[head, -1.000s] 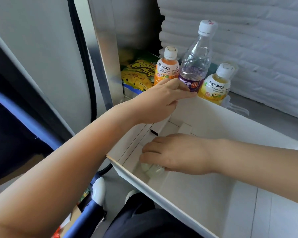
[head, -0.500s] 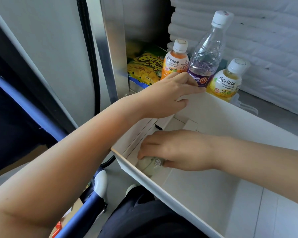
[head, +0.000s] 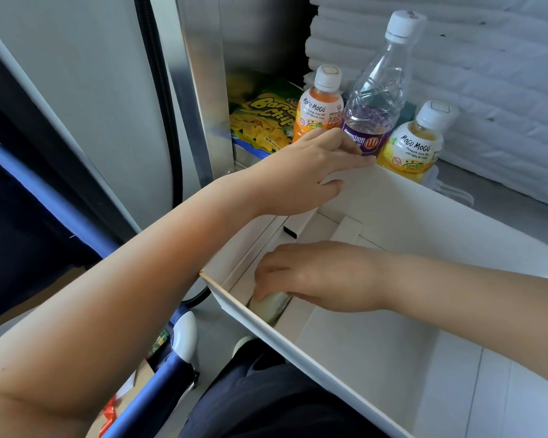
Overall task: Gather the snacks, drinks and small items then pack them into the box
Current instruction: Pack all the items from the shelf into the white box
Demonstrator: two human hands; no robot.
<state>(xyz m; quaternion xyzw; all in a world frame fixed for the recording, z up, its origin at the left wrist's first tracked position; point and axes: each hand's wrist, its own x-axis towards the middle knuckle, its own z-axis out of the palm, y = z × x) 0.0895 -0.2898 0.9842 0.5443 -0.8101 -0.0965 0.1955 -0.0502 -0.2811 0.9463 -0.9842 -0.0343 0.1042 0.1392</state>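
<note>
A: Status? Where's everything rn?

B: Box [head: 402, 216] runs from centre to lower right of frame, open top. My right hand [head: 323, 276] is inside it, lower centre, fingers curled down over a pale bottle [head: 271, 303] lying in the left corner. Grip closed on it, tho most of it is hidden by the fingers and the box wall.

A: And the left?

B: Left hand [head: 310, 172] is up at centre frame, at the box's far rim. Fingers stretched toward the water bottle [head: 374, 99], tips against its purple label. Not wrapped round it, so I read that grip as open.

A: Rest of the drinks?

B: Upper centre, beyond the box: orange juice bottle [head: 318, 105] just left of the water, pineapple juice bottle [head: 415, 143] just right, banana chips bag [head: 260, 121] further left. All outside the box.

A: Tips for this step?

B: Imo: seat the pale bottle snug in the corner before letting go, so it can't roll. Then wrap the water bottle low, at the label; it's tall and packed close between the juices, so lift straight up to avoid tipping them.
</note>
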